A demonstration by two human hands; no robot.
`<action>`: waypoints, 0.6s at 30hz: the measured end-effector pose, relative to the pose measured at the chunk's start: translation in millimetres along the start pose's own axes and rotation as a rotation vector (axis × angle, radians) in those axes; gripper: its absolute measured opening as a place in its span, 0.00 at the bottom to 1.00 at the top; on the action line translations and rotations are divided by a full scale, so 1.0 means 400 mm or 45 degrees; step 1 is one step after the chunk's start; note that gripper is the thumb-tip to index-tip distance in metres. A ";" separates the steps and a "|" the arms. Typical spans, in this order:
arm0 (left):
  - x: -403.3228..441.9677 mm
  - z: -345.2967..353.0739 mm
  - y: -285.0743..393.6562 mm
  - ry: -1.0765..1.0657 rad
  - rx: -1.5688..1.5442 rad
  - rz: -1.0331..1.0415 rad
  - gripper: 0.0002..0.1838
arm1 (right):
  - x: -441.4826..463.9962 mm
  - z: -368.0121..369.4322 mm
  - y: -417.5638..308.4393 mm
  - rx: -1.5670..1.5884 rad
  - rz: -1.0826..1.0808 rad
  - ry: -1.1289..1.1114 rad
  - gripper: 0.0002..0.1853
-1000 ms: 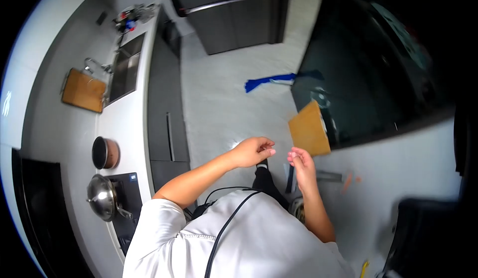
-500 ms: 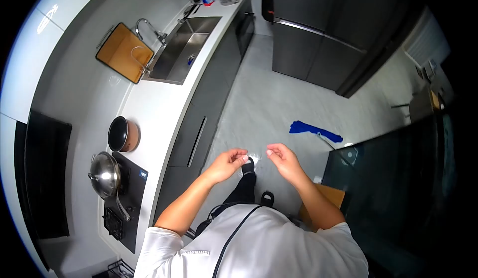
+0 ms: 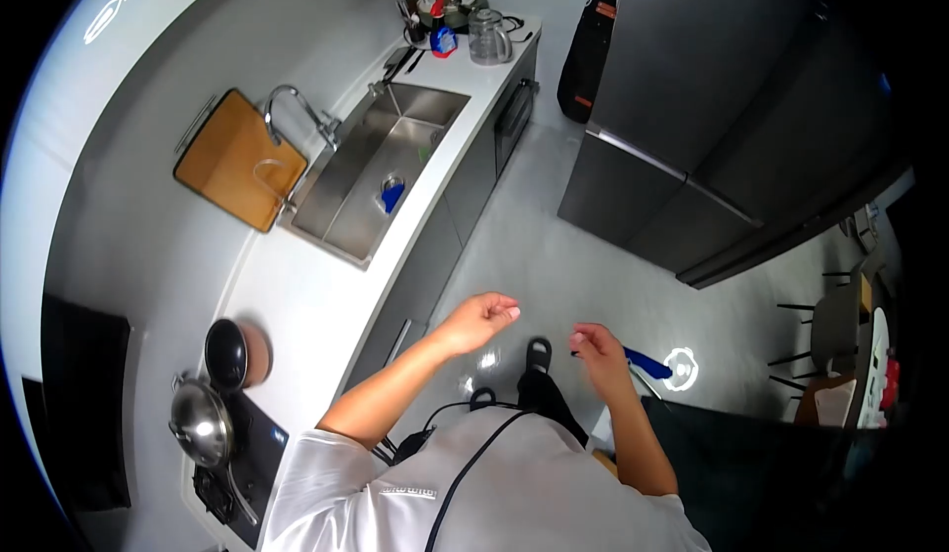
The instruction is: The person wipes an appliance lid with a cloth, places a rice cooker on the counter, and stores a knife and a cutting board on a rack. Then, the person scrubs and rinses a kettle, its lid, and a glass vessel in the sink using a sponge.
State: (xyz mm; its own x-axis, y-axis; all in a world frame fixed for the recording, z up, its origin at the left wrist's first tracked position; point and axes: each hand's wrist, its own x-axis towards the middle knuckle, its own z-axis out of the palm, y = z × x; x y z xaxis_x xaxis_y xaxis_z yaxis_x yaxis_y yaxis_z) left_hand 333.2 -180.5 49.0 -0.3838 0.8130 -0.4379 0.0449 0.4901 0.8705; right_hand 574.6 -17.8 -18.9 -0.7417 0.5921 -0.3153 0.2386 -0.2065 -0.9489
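My left hand (image 3: 478,323) hovers in front of my body over the floor, fingers loosely curled and nothing visible in them. Nearest to it is the edge of the white counter (image 3: 306,288) on the left. My right hand (image 3: 599,356) is also in the air, its fingers half bent and apart, without any object. Behind that hand, a blue flat mop (image 3: 648,363) lies on the floor, partly hidden by it. The two hands are apart from each other and touch nothing.
A steel sink (image 3: 341,206) with a blue item (image 3: 391,196) inside is ahead-left. A cutting board (image 3: 237,157) leans behind it. Nearer are a pot (image 3: 255,354) and a lidded pan (image 3: 202,424). A glass pitcher (image 3: 487,38) stands far back. A dark refrigerator (image 3: 682,87) is ahead-right.
The view has shifted forward, bringing the sink and refrigerator closer. My feet have changed position in a step. Both hands remain raised and hold nothing visible.
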 end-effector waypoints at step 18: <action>0.498 -0.447 0.108 0.516 -0.201 -0.183 0.21 | 1.037 0.174 -0.338 -0.250 -0.241 -0.492 0.18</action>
State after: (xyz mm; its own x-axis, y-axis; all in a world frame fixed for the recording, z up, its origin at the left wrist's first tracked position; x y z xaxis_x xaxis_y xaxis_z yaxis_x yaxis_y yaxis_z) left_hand 93.8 -53.6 39.6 -0.7069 0.5362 -0.4613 -0.1646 0.5097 0.8445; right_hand 191.1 201.3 -20.7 -0.9537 0.2638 -0.1444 0.1631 0.0502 -0.9853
